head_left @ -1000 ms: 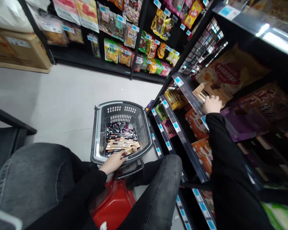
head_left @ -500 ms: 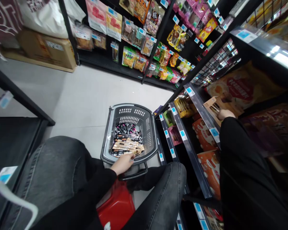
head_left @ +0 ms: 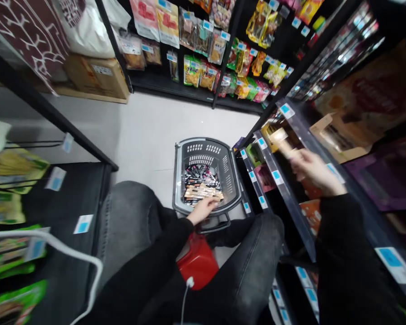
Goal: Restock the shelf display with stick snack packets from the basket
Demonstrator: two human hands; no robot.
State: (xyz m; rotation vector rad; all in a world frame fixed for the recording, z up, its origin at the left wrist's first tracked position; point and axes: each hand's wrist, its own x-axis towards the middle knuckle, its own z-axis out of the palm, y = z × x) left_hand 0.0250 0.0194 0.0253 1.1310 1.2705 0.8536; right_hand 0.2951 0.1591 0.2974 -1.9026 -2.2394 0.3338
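Note:
A grey shopping basket (head_left: 232,183) stands on the floor before my knees, holding many slim dark packets (head_left: 192,174) and a pile of tan stick packets (head_left: 199,192). My left hand (head_left: 205,209) reaches across the basket's near rim, fingers bent at the tan pile; what they grip is hidden. At the right, my right hand (head_left: 314,170) is closed on the end of a slim tan packet (head_left: 282,142), blurred by motion, in front of the shelves. Behind that hand, an open cardboard display box (head_left: 350,146) on the shelf holds dark-windowed contents.
Shelves with price tags and bagged snacks line the right. A rack of hanging snack bags (head_left: 201,74) stands at the back. A red stool-like object (head_left: 198,264) is between my legs. A white cable (head_left: 71,253) crosses the lower left. A cardboard box (head_left: 94,79) lies at the back left.
My right hand has come out of the display box and moved away from the shelf with a tan packet. My left hand stays at the basket rim. The view has shifted left.

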